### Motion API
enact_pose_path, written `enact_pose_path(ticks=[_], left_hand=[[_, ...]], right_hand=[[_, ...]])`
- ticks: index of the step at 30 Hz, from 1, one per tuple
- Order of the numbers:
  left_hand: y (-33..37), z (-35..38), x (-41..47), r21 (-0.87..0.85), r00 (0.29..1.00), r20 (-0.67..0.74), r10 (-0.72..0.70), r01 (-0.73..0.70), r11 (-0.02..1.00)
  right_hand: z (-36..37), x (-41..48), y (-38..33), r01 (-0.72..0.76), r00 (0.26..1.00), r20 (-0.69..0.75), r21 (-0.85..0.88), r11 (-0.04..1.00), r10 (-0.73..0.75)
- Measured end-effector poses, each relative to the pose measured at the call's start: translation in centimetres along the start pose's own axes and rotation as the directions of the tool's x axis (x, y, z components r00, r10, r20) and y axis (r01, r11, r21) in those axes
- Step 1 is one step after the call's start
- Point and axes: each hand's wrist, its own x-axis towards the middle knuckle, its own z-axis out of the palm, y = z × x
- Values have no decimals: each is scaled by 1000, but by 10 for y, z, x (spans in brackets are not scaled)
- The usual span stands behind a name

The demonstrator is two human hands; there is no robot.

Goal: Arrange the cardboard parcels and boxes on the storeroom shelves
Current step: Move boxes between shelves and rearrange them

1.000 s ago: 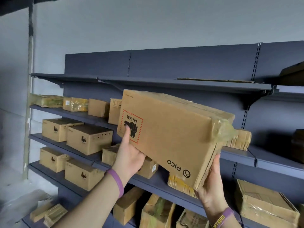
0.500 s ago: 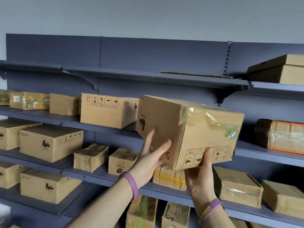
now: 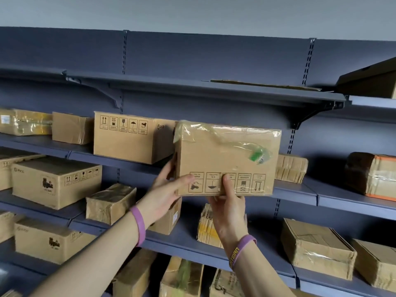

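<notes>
Head view: you face a grey-blue shelving unit (image 3: 214, 61) with several tiers, and brown cardboard parcels sit on each of them.
Middle shelf (image 3: 300, 190): this is the tier at the height of your hands, second from the top.
Held box (image 3: 227, 155): you hold it upright at the front of the middle shelf, short end towards you. Its handling symbols are printed upside down along the bottom. Its lower edge is level with the shelf lip — whether it rests there cannot be told.
Printed box (image 3: 132, 138): it stands on the same shelf just left of the held box, with a row of symbols along its top.
Dark parcel (image 3: 370, 174): it lies on that shelf well to the right and has orange tape on its end.
Wrapped parcel (image 3: 291, 168): it lies on the shelf behind the held box's right edge, partly hidden.
Left hand (image 3: 167, 196): it grasps the box's lower left corner, thumb on the front face and fingers round the side.
Right hand (image 3: 229, 209): it grasps the box from below, thumb pressed up against the symbols.
Wristbands: there is a purple one on each wrist, left (image 3: 138, 225) and right (image 3: 242, 247).
Tape scrap (image 3: 256, 156): a green bit under crumpled clear tape on the box front.
</notes>
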Motion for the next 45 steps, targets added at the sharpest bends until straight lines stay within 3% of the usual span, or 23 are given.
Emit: enact_pose_path(ticks=[5,8,12,16,19,26,32,37,41,45], left_hand=[[-4,-32,30,97,989,-144,14,0,995],[-15,-41,49,229,954,-282,99,-33,973],[-26,-42,77,586,845,-396,359,-69,807],[-30,-41,103,709,792,-398,463,-55,703],[-33,-45,121,733,793,-410,450,-7,680],[-43,-50,148,727,810,-403,425,2,687],[-53,-56,158,711,801,-407,438,-23,703],[-45,-57,148,689,791,-348,503,-147,709],[-22,-72,134,673,755,-287,589,-279,685],[9,-118,129,701,711,-295,639,-294,650]], right_hand=[[-2,28,21,-59,997,47,-94,994,64],[-5,46,25,-65,995,58,-228,972,81],[-12,70,30,-34,990,100,-542,840,104],[-13,91,18,-114,971,72,-700,705,228],[-11,103,11,-162,942,69,-765,623,328],[-6,122,16,-221,928,-19,-833,507,373],[2,123,23,-255,935,-63,-805,536,350],[10,110,50,-135,978,-11,-791,596,208],[45,101,86,102,981,178,-810,578,76],[81,98,118,297,938,346,-786,542,-11]])
